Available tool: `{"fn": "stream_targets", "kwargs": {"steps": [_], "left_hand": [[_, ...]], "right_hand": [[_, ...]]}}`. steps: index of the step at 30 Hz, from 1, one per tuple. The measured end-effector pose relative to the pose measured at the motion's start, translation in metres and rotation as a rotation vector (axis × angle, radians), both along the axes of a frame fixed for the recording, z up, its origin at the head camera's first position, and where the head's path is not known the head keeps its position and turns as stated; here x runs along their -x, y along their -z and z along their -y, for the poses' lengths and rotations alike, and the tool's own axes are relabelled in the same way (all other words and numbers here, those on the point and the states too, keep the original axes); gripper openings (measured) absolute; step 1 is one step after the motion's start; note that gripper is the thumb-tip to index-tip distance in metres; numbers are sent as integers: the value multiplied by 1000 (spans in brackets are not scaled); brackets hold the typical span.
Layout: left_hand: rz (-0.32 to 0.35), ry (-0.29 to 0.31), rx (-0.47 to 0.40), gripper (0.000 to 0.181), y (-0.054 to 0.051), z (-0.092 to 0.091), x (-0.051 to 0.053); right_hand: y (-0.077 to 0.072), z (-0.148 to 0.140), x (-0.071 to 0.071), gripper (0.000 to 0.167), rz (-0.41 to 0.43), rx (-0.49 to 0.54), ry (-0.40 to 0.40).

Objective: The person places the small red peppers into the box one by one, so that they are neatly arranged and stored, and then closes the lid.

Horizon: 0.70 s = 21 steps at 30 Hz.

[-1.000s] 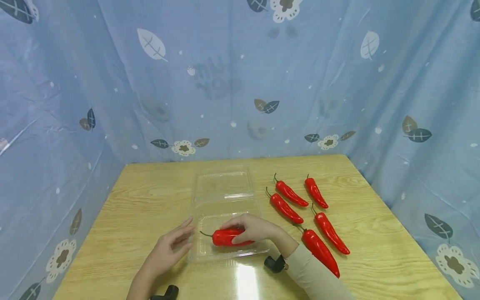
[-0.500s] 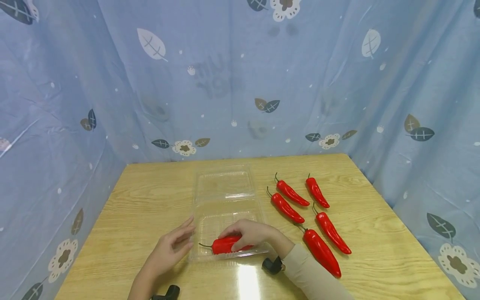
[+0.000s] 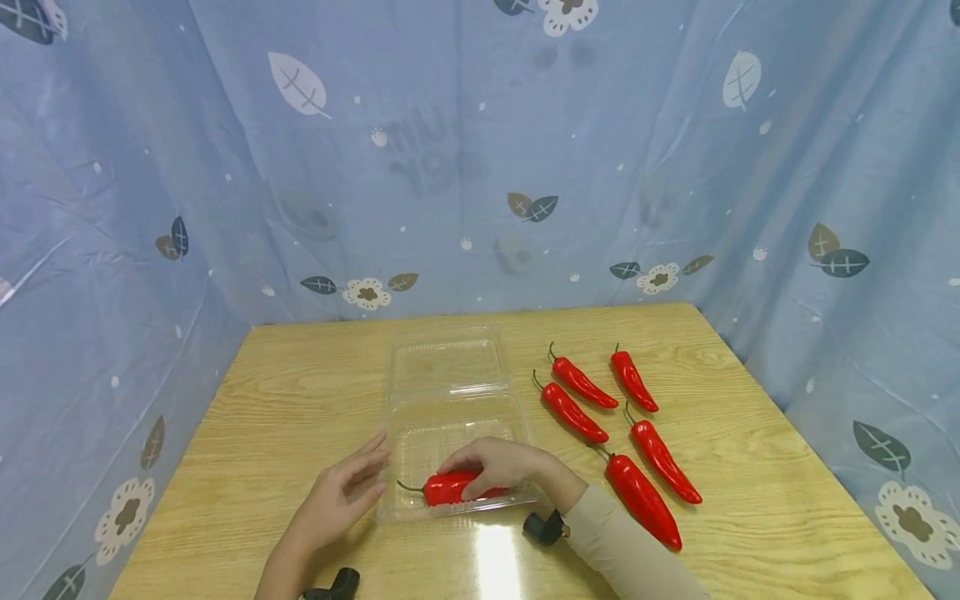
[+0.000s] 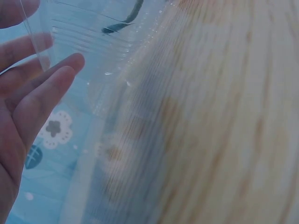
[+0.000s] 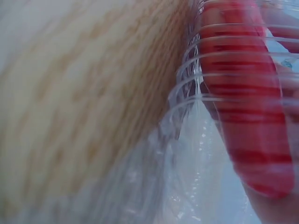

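Observation:
A clear plastic clamshell box (image 3: 420, 447) lies with its lid folded back. Inside its near part, along the front wall, a red chili pepper (image 3: 442, 490) lies sideways, its green stem pointing left. My right hand (image 3: 501, 463) holds this pepper from above, thumb on the near side. The right wrist view shows the pepper (image 5: 247, 102) through the ribbed wall. At the box's left wall is my left hand (image 3: 337, 493), fingers fairly straight and lightly at the edge. In the left wrist view the fingertips of this hand (image 4: 32, 93) are beside the clear plastic.
Several more red chili peppers (image 3: 643, 500) lie loose on the wooden table (image 3: 300, 392), right of the box. The right forearm passes close to the nearest one. A blue patterned curtain (image 3: 465, 167) closes off the back and both sides.
My right hand has brought the pepper a little nearer, from the middle of the box's near part to its front wall. The left hand has stayed at the left edge.

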<state>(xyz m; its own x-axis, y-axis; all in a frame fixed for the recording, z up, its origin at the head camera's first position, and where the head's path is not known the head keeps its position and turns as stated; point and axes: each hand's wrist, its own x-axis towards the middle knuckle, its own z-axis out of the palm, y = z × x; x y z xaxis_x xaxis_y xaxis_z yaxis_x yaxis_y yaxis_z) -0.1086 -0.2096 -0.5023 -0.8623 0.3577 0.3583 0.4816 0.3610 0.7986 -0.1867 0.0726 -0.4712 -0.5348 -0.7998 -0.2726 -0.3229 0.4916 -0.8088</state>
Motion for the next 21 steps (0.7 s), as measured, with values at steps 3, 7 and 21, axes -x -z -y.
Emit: {"fn": "stream_targets", "kwargs": {"steps": [3,7,21], "left_hand": [[-5,1,0,40,-1,0,0],[2,-5,2,40,-2,0,-1],[8,-18,15,40,-2,-1,-1]], "right_hand": [[0,0,0,44,-12,-13,18],[0,1,0,46,-8,-10,32],[1,0,1,49,-32,38,38]]}}
